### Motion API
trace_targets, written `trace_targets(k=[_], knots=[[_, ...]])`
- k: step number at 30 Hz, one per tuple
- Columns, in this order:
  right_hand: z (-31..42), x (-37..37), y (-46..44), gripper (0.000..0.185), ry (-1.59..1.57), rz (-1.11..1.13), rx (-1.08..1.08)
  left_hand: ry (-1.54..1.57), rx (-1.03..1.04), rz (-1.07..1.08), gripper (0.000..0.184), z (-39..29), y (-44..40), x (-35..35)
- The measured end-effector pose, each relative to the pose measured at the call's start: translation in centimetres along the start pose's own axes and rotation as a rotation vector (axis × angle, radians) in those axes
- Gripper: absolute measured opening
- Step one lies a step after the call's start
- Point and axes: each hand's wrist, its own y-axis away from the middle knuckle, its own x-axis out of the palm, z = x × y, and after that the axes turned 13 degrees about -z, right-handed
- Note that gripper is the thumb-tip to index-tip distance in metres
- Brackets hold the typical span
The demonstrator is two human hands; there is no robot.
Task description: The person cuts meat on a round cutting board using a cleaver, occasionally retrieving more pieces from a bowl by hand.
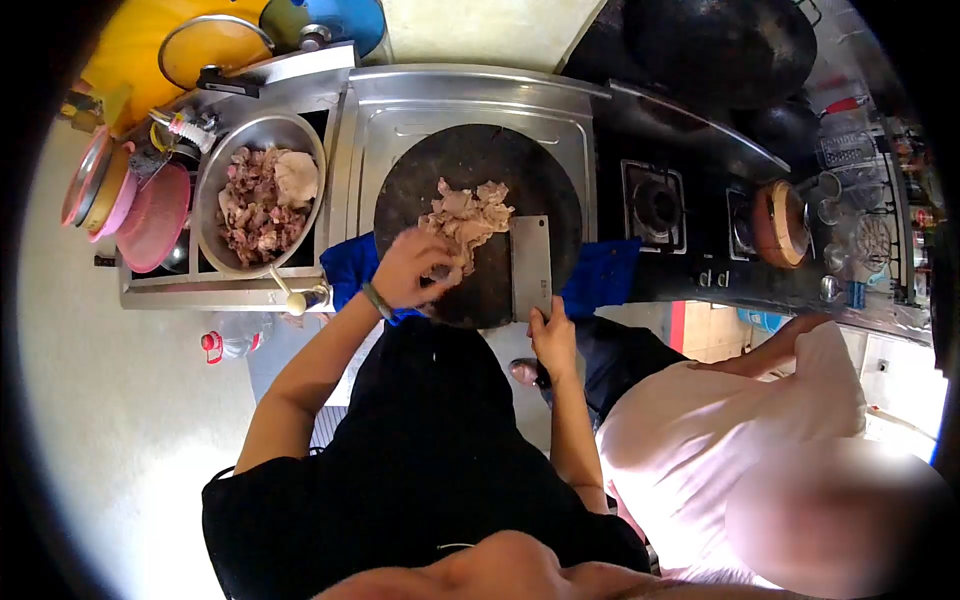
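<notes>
A round dark chopping board lies on the steel counter with a heap of pale sliced meat on it. My right hand grips the handle of a cleaver, whose broad blade rests over the right side of the board, beside the meat. At the near end of the heap is my left hand, a bracelet at its wrist, its fingers curled in against the meat's edge. Exactly how much meat the fingertips pinch is partly hidden.
Left of the board stands a steel bowl of chopped meat. Blue cloth shows under the board. A gas burner, a brown pot and a large wok are on the right. A person in a pale shirt is close by my right.
</notes>
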Motion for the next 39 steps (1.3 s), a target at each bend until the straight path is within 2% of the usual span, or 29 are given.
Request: trace_targets(k=[4, 7, 10, 11, 12, 14, 15, 18, 21, 25, 28, 34, 39], knots=[[0.0, -0.2, -0.3, 0.023, 0.054, -0.008, 0.015, -0.031, -0.098, -0.052, 0.039, 2.6, -4.8, 2.4], [-0.4, -0.2, -0.5, 0.024, 0.045, -0.015, 0.024, -0.413, -0.109, 0.226, 0.044, -0.4, -7.0, 5.3], [-0.4, -0.4, -0.8, 0.025, 0.049, -0.014, 0.003, -0.479, -0.067, 0.247, 0.052, 0.7, -6.6, 6.6], [-0.4, -0.5, -0.8, 0.026, 0.064, -0.022, -0.012, -0.427, -0.080, 0.341, 0.058, 1.3, -6.3, 6.4], [-0.6, -0.7, -0.7, 0.026, 0.081, -0.029, -0.023, -0.399, 0.000, 0.382, 0.056, 1.7, -6.3, 5.7], [-1.3, -1.0, -0.5, 0.025, 0.190, -0.084, -0.177, -0.333, 0.158, 0.466, 0.053, 2.9, -5.7, 4.3], [-1.6, -1.1, -0.5, 0.025, 0.244, -0.113, -0.257, -0.341, 0.198, 0.583, 0.056, 3.0, -5.8, 3.5], [1.5, -2.8, 0.7, 0.026, 0.369, -0.110, -0.380, -0.284, 0.239, 0.517, 0.056, 2.9, -5.0, 3.0], [0.7, -1.8, 1.0, 0.026, 0.352, -0.133, -0.485, -0.208, 0.171, 0.427, 0.050, 2.3, -5.3, 3.0], [1.1, -1.4, 0.5, 0.027, 0.483, -0.100, -0.547, -0.225, 0.184, 0.263, 0.037, 1.9, -4.6, 3.9], [1.4, -1.8, 0.2, 0.027, 0.511, -0.098, -0.583, -0.204, 0.199, 0.223, 0.026, 2.1, -3.2, 4.6], [1.4, -1.7, 0.0, 0.028, 0.635, -0.084, -0.667, -0.155, 0.271, 0.120, 0.018, 1.7, -3.7, 4.5], [2.7, 0.2, -0.6, 0.025, 0.814, -0.041, -0.651, -0.112, 0.200, 0.219, 0.017, 2.3, -3.6, 4.6]])
